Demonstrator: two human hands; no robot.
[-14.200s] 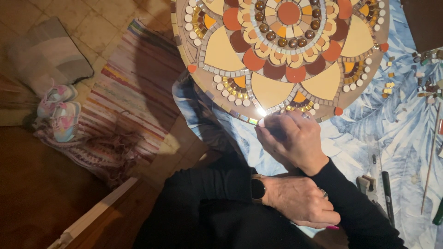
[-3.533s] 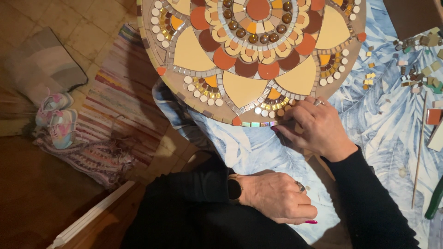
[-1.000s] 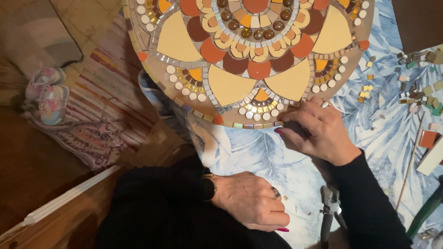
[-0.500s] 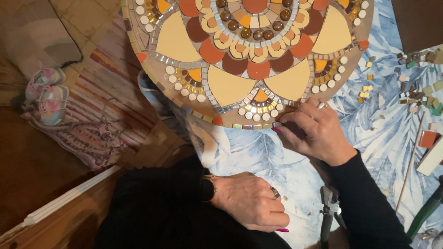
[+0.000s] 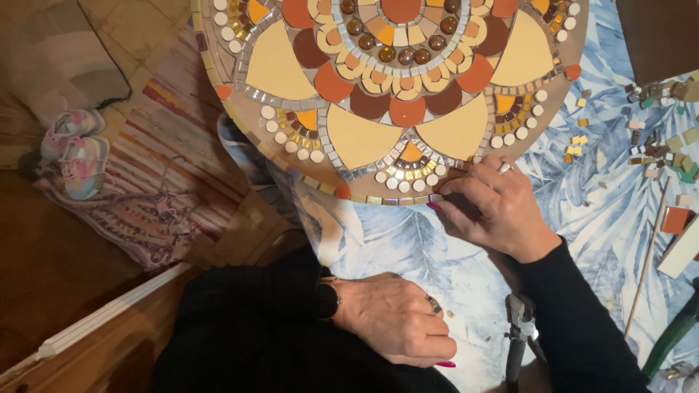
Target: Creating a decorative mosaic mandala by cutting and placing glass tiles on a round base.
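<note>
Now the right hand (image 5: 495,207) rests at the near rim of a round mosaic (image 5: 393,94) that lies on the worktop (image 5: 604,218), which is covered with a blue-and-white leaf-print cloth. Its fingers (image 5: 455,191) are curled and pinched together at the row of small tiles along the mosaic's edge; whether they hold a tile between them cannot be told, since the tips hide it. A ring shows on one finger. The left hand (image 5: 397,327) lies flat and relaxed near the body, fingers loosely bent and holding nothing, with a dark watch (image 5: 328,298) at the wrist over a black sleeve. Pliers (image 5: 518,338) lie on the cloth just beside the right forearm. Loose tile pieces (image 5: 655,131) are scattered to the right of the mosaic, with a thin wooden stick (image 5: 648,258) below them. On the floor to the left are a striped rug (image 5: 167,175) and a pair of small pink shoes (image 5: 73,149)
</note>
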